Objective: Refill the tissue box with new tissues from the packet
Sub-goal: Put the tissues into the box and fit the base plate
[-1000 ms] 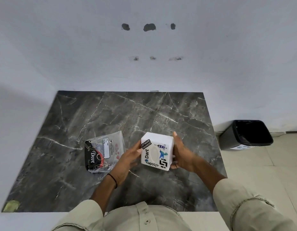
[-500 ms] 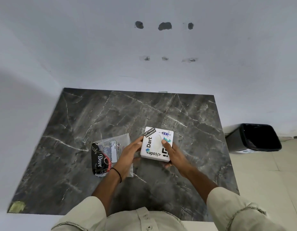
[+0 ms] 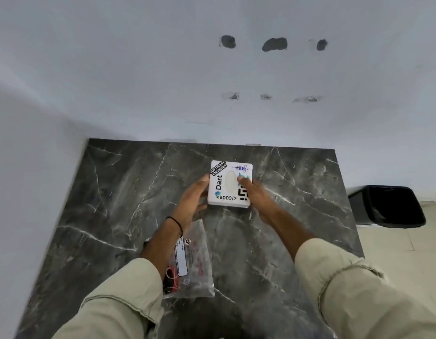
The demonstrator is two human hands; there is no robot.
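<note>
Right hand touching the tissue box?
Touching. Head view: right hand lies against the tissue box, fingertips overlapping its top right edge with no gap.

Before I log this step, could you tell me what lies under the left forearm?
The clear tissue packet lies flat on the marble table; its left part, with the dark print, is covered by the forearm and sleeve.

both hands flank tissue box (image 3: 230, 184) on table (image 3: 129, 192)

Dark marble table (image 3: 119, 192) w/ white wall (image 3: 138, 69), black bin (image 3: 393, 206) rt.
</note>
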